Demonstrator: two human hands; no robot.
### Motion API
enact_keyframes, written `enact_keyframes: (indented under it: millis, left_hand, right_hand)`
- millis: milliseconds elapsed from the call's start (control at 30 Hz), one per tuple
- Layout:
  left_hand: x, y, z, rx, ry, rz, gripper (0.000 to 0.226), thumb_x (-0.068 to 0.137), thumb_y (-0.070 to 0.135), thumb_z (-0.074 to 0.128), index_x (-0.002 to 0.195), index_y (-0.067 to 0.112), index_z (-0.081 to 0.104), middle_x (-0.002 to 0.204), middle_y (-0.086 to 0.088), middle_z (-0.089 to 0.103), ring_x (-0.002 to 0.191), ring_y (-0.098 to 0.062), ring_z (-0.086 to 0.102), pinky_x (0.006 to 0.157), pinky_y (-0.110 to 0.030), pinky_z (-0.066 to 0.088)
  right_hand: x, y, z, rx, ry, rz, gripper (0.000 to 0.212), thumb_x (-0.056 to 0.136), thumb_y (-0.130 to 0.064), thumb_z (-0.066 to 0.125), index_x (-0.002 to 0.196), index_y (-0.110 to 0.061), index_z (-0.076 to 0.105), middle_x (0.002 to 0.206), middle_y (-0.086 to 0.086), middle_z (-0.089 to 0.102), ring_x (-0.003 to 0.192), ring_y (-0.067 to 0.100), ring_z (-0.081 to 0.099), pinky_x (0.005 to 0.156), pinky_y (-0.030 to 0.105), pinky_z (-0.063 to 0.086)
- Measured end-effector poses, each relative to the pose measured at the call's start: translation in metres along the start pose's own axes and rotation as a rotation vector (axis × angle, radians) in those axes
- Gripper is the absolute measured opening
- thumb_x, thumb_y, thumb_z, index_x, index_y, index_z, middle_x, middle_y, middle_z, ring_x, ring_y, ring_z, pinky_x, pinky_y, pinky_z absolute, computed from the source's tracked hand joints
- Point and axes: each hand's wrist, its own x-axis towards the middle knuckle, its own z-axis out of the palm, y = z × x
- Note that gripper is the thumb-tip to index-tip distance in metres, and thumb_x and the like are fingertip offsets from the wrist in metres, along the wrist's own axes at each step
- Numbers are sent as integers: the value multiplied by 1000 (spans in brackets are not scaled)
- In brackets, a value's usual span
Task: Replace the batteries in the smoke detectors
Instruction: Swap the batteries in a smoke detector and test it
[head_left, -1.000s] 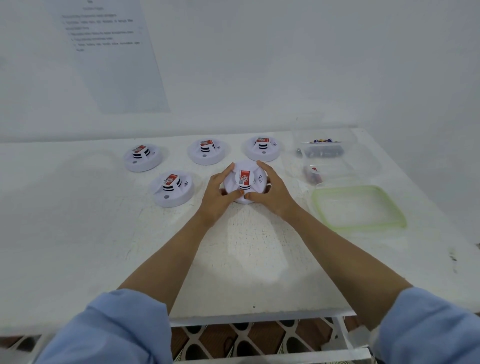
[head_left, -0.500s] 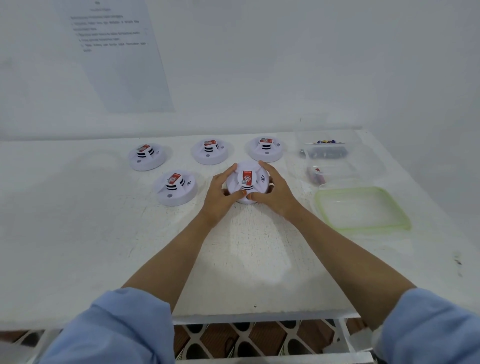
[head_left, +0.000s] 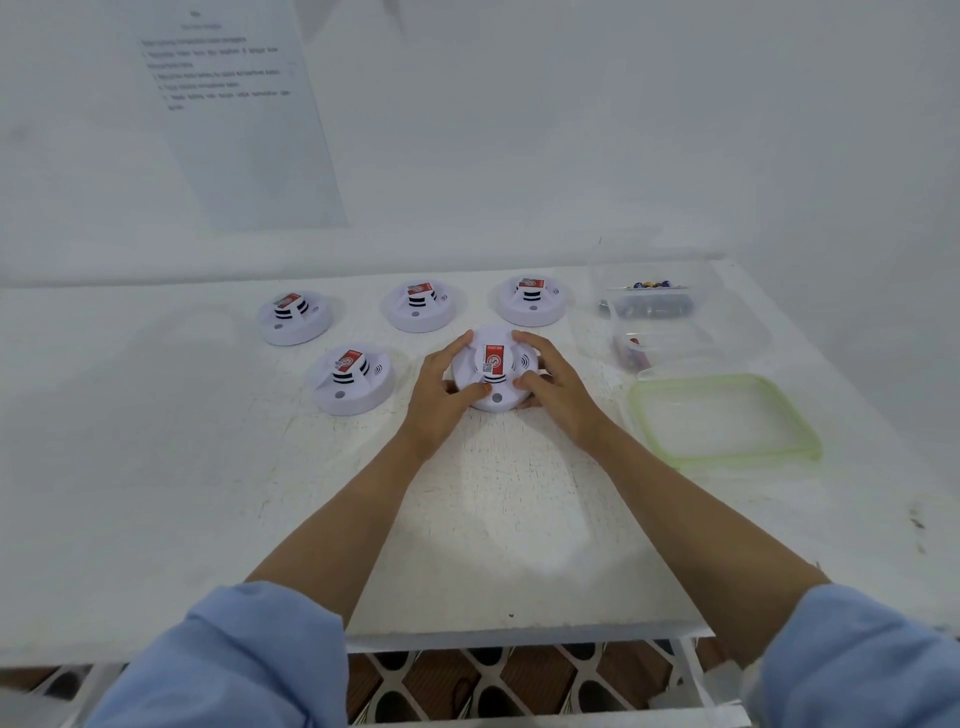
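While it sits on the table (head_left: 208, 493) at 12 o'clock, the smoke detector (head_left: 496, 364) is gripped by both hands: left hand (head_left: 439, 392) curled round its 9 o'clock rim, right hand (head_left: 553, 384) round its 3 o'clock rim. Opening this unit looks to be the step in hand; the next move calls for a twist to free the base. The clear tub (head_left: 696, 299) at 2 o'clock probably holds batteries (head_left: 644, 309).
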Motion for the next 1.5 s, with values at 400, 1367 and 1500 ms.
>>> enact_keyframes:
  millis: [400,1367,1500]
  left_hand:
    - [0,2,2,49,3,38,58,86,0,60,138,13,38,112,24,42,106,2,46,74,-1,45]
    - [5,-9,0,72,-1,1,58,85,9,63,137,18,40,132,6,41,119,-8,41,96,-25,41]
    - [6,-10,0,77,-3,5,58,86,10,62,138,18,38,132,7,41,120,-8,41,99,-27,41]
  right_hand:
    - [-1,0,0,-2,4,21,48,90,-3,47,133,-25,42,124,2,53,109,26,56,83,36,55]
    - [-1,5,0,-76,17,-10,47,91,-6,46,133,-26,40,129,2,52,112,23,55,92,41,52]
    - [-1,5,0,-72,9,-16,46,92,-6,46,133,-26,40,125,-3,51,112,21,54,93,40,51]
